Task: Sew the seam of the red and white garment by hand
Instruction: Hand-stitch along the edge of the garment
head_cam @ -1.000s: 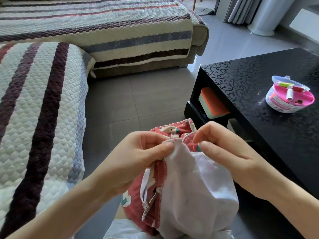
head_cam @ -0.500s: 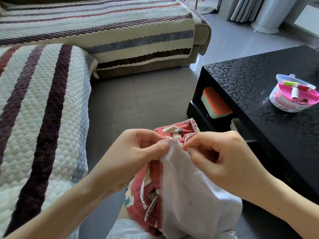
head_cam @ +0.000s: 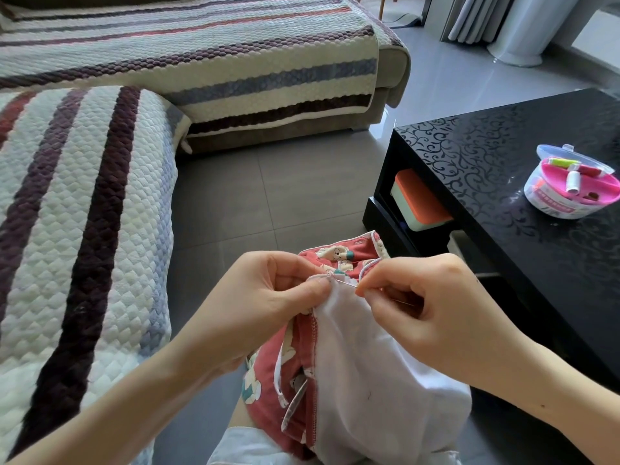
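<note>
- At six o'clock, your garment point(head_cam: 375, 364) is soft, matt cloth: plain white and lightly creased, joined to red printed fabric with a stitched thread edge.
- Just above it, the needle point(head_cam: 347, 283) is thin, bright metal.
- From eight to eleven o'clock, the sofa cover point(head_cam: 84, 229) is thick quilted cloth, bumpy and matt.
- At two o'clock, the table point(head_cam: 486, 169) is black and highly glossy, with a scroll pattern in its finish.
- At three o'clock, the tub point(head_cam: 567, 209) is smooth plastic with a clear lid.
- Under the tabletop, the box point(head_cam: 421, 199) looks like smooth plastic.
- At twelve o'clock, the floor point(head_cam: 268, 196) is smooth grey tile with a soft sheen.
</note>
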`<action>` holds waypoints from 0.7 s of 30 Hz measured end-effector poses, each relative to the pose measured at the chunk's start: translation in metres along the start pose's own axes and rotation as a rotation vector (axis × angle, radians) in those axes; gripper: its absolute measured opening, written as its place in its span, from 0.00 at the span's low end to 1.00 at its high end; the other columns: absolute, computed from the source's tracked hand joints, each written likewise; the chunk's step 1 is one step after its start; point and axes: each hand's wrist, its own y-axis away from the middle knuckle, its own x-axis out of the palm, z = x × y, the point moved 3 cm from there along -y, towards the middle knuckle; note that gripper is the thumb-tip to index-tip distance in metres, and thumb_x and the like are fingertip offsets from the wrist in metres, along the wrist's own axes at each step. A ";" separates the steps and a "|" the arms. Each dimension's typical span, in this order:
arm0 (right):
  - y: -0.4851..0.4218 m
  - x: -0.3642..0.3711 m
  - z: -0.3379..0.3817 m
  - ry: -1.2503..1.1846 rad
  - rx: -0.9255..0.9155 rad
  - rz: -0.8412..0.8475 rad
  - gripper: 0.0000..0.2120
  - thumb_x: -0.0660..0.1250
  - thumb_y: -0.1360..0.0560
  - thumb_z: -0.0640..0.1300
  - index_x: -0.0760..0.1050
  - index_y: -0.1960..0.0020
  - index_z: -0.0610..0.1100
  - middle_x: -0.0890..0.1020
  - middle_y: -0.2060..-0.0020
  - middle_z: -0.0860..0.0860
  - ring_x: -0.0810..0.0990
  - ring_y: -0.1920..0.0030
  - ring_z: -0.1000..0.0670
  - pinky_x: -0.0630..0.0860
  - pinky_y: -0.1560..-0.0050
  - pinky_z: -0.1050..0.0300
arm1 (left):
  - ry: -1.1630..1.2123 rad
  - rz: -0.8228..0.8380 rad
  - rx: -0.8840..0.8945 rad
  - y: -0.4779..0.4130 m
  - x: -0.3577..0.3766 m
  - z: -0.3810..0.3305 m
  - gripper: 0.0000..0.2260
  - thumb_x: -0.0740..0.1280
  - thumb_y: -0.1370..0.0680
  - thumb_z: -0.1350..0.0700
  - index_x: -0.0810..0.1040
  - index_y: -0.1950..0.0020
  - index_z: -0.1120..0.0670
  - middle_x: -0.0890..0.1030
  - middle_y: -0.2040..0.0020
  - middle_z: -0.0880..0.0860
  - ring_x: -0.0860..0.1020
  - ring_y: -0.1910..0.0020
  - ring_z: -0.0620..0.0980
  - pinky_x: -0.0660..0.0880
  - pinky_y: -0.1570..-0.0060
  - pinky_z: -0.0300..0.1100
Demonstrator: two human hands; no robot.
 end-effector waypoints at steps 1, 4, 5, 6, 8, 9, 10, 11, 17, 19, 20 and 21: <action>-0.001 0.000 0.001 0.012 -0.006 0.005 0.11 0.61 0.30 0.49 0.80 0.62 0.46 0.80 0.72 0.52 0.77 0.72 0.51 0.73 0.70 0.53 | -0.016 0.002 0.007 0.000 -0.001 0.001 0.07 0.70 0.27 0.63 0.85 0.64 0.56 0.84 0.67 0.52 0.79 0.69 0.42 0.73 0.68 0.31; -0.003 0.000 0.003 0.073 -0.021 0.034 0.11 0.60 0.30 0.47 0.79 0.64 0.46 0.78 0.73 0.52 0.75 0.74 0.51 0.72 0.72 0.53 | -0.166 -0.010 0.080 0.000 -0.002 0.001 0.07 0.71 0.26 0.63 0.84 0.63 0.55 0.84 0.67 0.50 0.80 0.68 0.43 0.75 0.66 0.34; -0.004 0.001 0.004 0.101 -0.027 0.045 0.09 0.61 0.30 0.46 0.78 0.65 0.45 0.76 0.74 0.52 0.73 0.74 0.51 0.71 0.73 0.53 | -0.255 -0.027 0.129 0.000 -0.001 0.000 0.06 0.71 0.26 0.62 0.84 0.63 0.54 0.84 0.67 0.48 0.80 0.68 0.41 0.75 0.66 0.33; -0.004 0.002 0.005 0.131 -0.031 0.054 0.08 0.62 0.30 0.44 0.77 0.66 0.45 0.74 0.75 0.53 0.71 0.75 0.50 0.69 0.74 0.54 | -0.348 -0.047 0.187 0.000 0.000 -0.001 0.06 0.72 0.26 0.61 0.84 0.63 0.54 0.83 0.69 0.45 0.79 0.70 0.40 0.74 0.67 0.31; -0.006 0.004 0.006 0.187 -0.037 0.067 0.07 0.63 0.32 0.41 0.75 0.68 0.44 0.70 0.77 0.53 0.66 0.76 0.50 0.65 0.76 0.54 | -0.491 -0.072 0.295 0.002 0.004 -0.005 0.05 0.71 0.29 0.57 0.83 0.64 0.53 0.81 0.70 0.43 0.77 0.71 0.39 0.71 0.68 0.28; -0.006 0.004 0.007 0.203 -0.040 0.070 0.06 0.64 0.32 0.40 0.75 0.68 0.43 0.69 0.77 0.53 0.64 0.76 0.50 0.64 0.76 0.54 | -0.528 -0.074 0.327 0.003 0.006 -0.006 0.05 0.69 0.30 0.55 0.83 0.65 0.53 0.81 0.70 0.42 0.77 0.71 0.39 0.70 0.68 0.27; -0.006 0.005 0.007 0.209 -0.041 0.073 0.06 0.64 0.32 0.40 0.75 0.68 0.43 0.68 0.77 0.54 0.64 0.76 0.51 0.63 0.76 0.55 | -0.544 -0.070 0.343 0.004 0.007 -0.006 0.05 0.68 0.31 0.55 0.82 0.65 0.52 0.81 0.69 0.42 0.77 0.71 0.38 0.69 0.68 0.27; -0.006 0.005 0.008 0.209 -0.042 0.077 0.06 0.64 0.32 0.40 0.75 0.68 0.43 0.67 0.77 0.54 0.63 0.76 0.51 0.62 0.76 0.57 | -0.551 -0.060 0.352 0.005 0.009 -0.006 0.05 0.68 0.31 0.55 0.82 0.66 0.51 0.80 0.69 0.40 0.77 0.71 0.38 0.69 0.68 0.26; -0.002 0.001 0.003 0.063 -0.003 0.064 0.11 0.59 0.30 0.46 0.79 0.64 0.45 0.76 0.74 0.52 0.72 0.74 0.52 0.68 0.73 0.58 | -0.442 -0.043 0.262 0.003 0.007 -0.005 0.07 0.72 0.27 0.57 0.83 0.64 0.48 0.83 0.67 0.42 0.81 0.67 0.41 0.76 0.65 0.33; 0.000 -0.002 0.000 -0.007 0.024 0.050 0.08 0.63 0.30 0.43 0.80 0.63 0.45 0.77 0.74 0.50 0.73 0.75 0.50 0.69 0.73 0.56 | -0.404 -0.047 0.200 0.003 0.005 -0.004 0.05 0.71 0.27 0.59 0.84 0.62 0.51 0.84 0.66 0.45 0.82 0.66 0.44 0.79 0.62 0.38; 0.001 -0.003 -0.001 -0.041 0.041 0.049 0.06 0.65 0.30 0.41 0.80 0.63 0.44 0.78 0.75 0.49 0.73 0.75 0.50 0.69 0.73 0.55 | -0.378 -0.043 0.169 0.003 0.004 -0.004 0.05 0.71 0.27 0.59 0.84 0.62 0.52 0.84 0.66 0.46 0.82 0.66 0.44 0.79 0.62 0.39; 0.001 -0.003 -0.001 -0.075 0.057 0.052 0.06 0.65 0.31 0.40 0.81 0.63 0.44 0.78 0.74 0.48 0.74 0.75 0.49 0.70 0.72 0.54 | -0.344 -0.035 0.139 0.002 0.005 -0.003 0.05 0.71 0.27 0.59 0.85 0.62 0.53 0.84 0.66 0.47 0.82 0.66 0.44 0.79 0.61 0.39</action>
